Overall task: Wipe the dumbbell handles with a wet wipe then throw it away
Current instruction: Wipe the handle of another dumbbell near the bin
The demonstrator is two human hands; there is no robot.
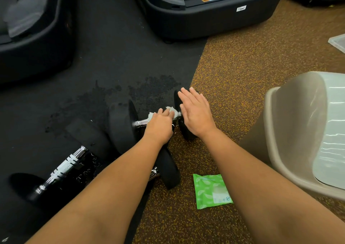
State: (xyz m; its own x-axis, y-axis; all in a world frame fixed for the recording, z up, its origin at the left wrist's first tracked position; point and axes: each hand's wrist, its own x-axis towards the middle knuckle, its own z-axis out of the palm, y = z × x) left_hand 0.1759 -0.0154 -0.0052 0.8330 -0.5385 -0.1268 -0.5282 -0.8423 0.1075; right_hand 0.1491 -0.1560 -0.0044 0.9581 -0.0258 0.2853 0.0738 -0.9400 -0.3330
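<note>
The dumbbell (121, 124) lies on the floor where the black mat (112, 57) meets the speckled flooring (242, 57). It looks heavy and rigid, and being round-ended it would roll if nudged. The right hand (196, 113) lies flat, fingers straight, on the right-hand plate, which I take to be steadying it. The left hand (160, 126) is curled over the chrome handle (141, 122) with the wet wipe (170, 110) bunched under its fingers near the right end. The wipe is soft, limp and light, so it needs pinching into a wad. The handle looks ribbed, so I'd expect the wipe to catch a little on it.

A second dumbbell (63, 167) lies just to the left, its handle bare. A further black plate (168, 169) shows under the left forearm; whether it belongs to a third dumbbell I cannot tell from here. The green wipe pack (211, 190) lies on the floor between the arms. A beige lined bin (291, 124) stands close on the right, with nothing between it and the hands. Black machine bases (214, 14) sit further off.
</note>
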